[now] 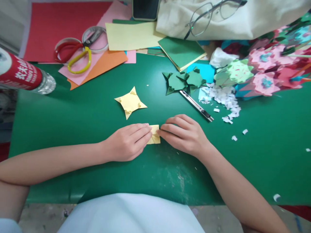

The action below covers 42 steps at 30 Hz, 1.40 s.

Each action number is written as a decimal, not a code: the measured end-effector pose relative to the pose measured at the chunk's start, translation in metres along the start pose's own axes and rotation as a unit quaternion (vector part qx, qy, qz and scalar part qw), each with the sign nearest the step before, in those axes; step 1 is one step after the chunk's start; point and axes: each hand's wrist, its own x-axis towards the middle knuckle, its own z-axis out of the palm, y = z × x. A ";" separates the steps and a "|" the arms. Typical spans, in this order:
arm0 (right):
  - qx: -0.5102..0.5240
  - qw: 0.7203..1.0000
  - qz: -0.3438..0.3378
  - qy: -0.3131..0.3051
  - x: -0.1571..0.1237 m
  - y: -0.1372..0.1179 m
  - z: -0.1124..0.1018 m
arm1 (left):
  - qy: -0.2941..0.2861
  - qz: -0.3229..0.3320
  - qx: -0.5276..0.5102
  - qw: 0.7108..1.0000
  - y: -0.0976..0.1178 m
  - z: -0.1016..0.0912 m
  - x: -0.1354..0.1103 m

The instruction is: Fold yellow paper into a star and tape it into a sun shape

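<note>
Green worktop (73, 129) is carrying a matte yellow star (131, 101), four-pointed with small curls, and flaky white scraps (227, 97). Slip (155, 137), a creased yellow paper rectangle, is lying nearer the body than the star. Left hand (128, 142) is covering its left end, fingers together; right hand (184, 133) is touching its right edge, fingers loosely bent; thumbs being hidden, cannot tell how far either grip is closing.

Green table (272, 129) takes up most of the view, kinda glossy, with soft pale light on top and whitish scuffs (182, 181) toward the near edge. Floor's (43, 216) greyish with dark specks. Something red (297, 211) pokes out lower right, can't tell what.
</note>
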 end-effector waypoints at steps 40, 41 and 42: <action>0.124 0.953 0.254 -0.108 0.008 -0.020 0.009 | 0.020 -0.023 -0.035 0.999 0.000 0.004 -0.004; 0.115 0.953 0.256 -0.110 0.008 -0.022 0.009 | 0.019 -0.022 -0.032 0.999 0.000 0.003 -0.004; 0.107 0.954 0.258 -0.112 0.009 -0.023 0.010 | 0.017 -0.020 -0.027 0.999 0.000 0.003 -0.003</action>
